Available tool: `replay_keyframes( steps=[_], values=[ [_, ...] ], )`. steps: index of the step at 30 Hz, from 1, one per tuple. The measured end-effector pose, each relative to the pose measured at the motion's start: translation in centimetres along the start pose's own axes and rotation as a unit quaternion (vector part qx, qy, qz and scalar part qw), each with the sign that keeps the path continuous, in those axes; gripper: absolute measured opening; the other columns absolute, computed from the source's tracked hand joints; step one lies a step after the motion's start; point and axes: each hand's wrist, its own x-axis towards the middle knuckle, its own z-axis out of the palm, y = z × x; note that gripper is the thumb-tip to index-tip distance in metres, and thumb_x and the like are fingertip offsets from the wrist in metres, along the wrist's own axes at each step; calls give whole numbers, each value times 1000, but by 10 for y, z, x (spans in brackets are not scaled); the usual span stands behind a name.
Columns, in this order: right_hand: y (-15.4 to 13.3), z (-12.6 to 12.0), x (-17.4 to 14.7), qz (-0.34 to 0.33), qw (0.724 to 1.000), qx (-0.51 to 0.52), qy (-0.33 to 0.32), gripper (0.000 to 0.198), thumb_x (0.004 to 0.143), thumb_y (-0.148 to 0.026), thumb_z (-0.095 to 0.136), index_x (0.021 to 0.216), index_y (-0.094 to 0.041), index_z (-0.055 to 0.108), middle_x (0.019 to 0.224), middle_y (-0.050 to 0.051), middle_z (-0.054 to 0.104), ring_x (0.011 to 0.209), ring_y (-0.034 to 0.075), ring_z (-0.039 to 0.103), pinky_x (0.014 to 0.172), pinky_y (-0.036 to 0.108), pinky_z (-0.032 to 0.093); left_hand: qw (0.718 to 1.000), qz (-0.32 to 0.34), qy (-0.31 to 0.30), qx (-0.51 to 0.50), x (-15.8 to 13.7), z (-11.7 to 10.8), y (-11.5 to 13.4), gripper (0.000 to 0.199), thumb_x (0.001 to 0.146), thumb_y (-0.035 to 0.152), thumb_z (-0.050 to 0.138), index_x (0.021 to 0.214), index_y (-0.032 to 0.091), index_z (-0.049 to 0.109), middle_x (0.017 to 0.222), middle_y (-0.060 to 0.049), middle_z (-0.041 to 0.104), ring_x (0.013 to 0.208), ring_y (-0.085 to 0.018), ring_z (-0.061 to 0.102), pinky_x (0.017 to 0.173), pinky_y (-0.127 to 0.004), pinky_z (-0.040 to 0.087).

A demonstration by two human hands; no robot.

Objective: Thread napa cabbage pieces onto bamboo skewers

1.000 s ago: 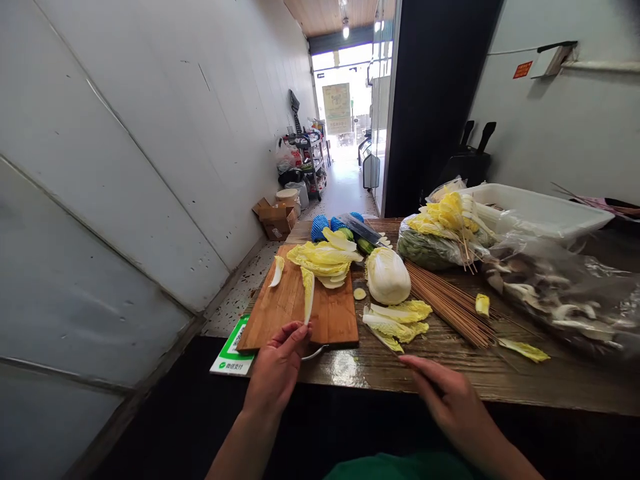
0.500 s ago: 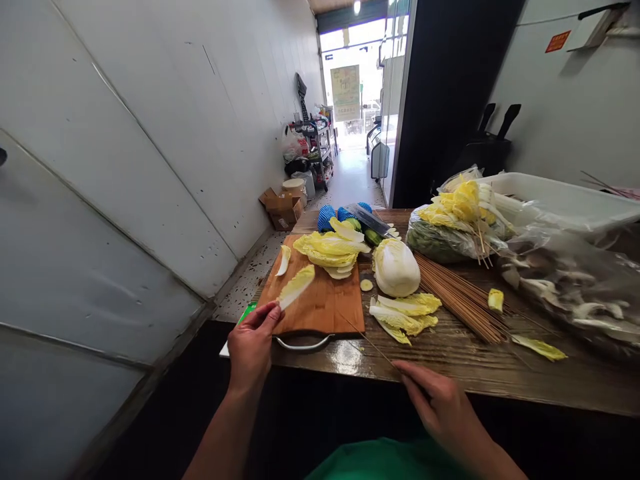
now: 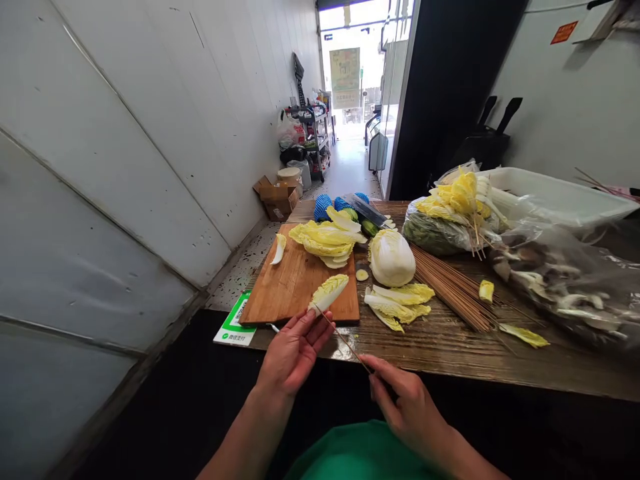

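Note:
My left hand (image 3: 299,350) pinches the white base of a napa cabbage leaf (image 3: 330,289) over the near edge of the wooden cutting board (image 3: 277,297). Between the fingertips of my right hand (image 3: 400,393) is a thin wooden skewer (image 3: 346,341), slanting up to the left. Its tip reaches the base of the leaf; whether it has gone in I cannot tell. A pile of cabbage leaves (image 3: 327,240) and one small leaf (image 3: 279,249) lie on the board. Right of it sit a cabbage head (image 3: 393,259) and some loose leaves (image 3: 400,303).
A bundle of skewers (image 3: 453,287) lies right of the cabbage. Farther right are a bag of mushrooms (image 3: 565,280), a white bin (image 3: 545,193) and skewered leaves (image 3: 457,197) on a bag of greens. A knife (image 3: 367,210) rests behind the board. A green-and-white card (image 3: 235,327) lies front left.
My left hand has moved right with the cabbage leaf, and my right hand has come left with the skewer. Leaf base and skewer tip now meet. The view has shifted slightly.

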Motion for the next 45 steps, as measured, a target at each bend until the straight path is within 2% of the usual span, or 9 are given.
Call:
replay_keyframes(
  steps=[2,9,13,16,19,22,29,37,45],
  values=[
    [0,1,0,-7,1000,0,-21,38,87,-16,37,122,-16,50,74,5,64,63,15,62,62,25,52,1000,19,3,8,1,-2,-4,10,81,4,52,79,10,60,78,-11,70,77,-21,68,73,-38,57],
    [1,-1,2,-37,999,-14,-31,48,83,-7,35,130,-16,41,78,5,61,65,13,59,62,24,52,999,31,9,32,2,-4,-15,7,75,6,61,79,11,60,72,-7,70,71,-17,68,70,-31,56],
    [1,0,5,-34,999,-11,-36,45,85,-10,38,129,-15,42,81,6,65,68,15,62,68,28,53,998,42,-2,44,4,-3,-19,9,72,7,65,77,12,60,69,-5,69,66,-15,67,67,-26,55],
    [-1,3,13,-11,999,-2,-44,45,85,-14,42,130,-14,43,92,8,69,75,16,66,71,29,54,998,27,-2,50,5,-1,-24,8,72,7,65,76,12,60,68,-5,69,67,-15,67,65,-26,55],
    [0,3,24,-14,1000,10,-16,40,86,-13,42,125,-14,50,108,11,66,91,19,66,80,31,53,999,0,-6,49,3,3,-26,5,75,7,61,78,11,61,68,-6,69,67,-16,68,67,-28,56],
    [0,0,27,-22,1000,10,12,38,86,-13,42,122,-15,54,115,11,63,101,20,62,87,33,51,999,-9,-10,50,-1,6,-24,6,77,5,57,79,9,62,74,-10,71,74,-17,68,75,-30,55],
    [-4,-8,14,-25,999,-3,-28,39,88,-13,41,124,-17,53,112,9,65,102,20,62,88,32,51,997,-28,-3,67,-3,4,-20,8,76,7,59,84,10,61,78,-11,70,77,-23,68,72,-38,56],
    [-6,-15,11,-24,999,-18,-28,40,87,-10,42,126,-16,51,113,9,65,100,21,63,87,33,52,997,-15,-7,70,2,0,-18,9,74,5,60,83,8,62,77,-12,71,75,-22,69,71,-34,56],
    [-6,-12,12,-25,999,3,-30,37,87,-9,43,122,-8,54,112,12,65,100,19,63,89,29,51,996,-19,-21,79,1,0,-18,9,76,4,58,83,7,63,82,-12,71,77,-21,68,71,-31,56]
  ],
)
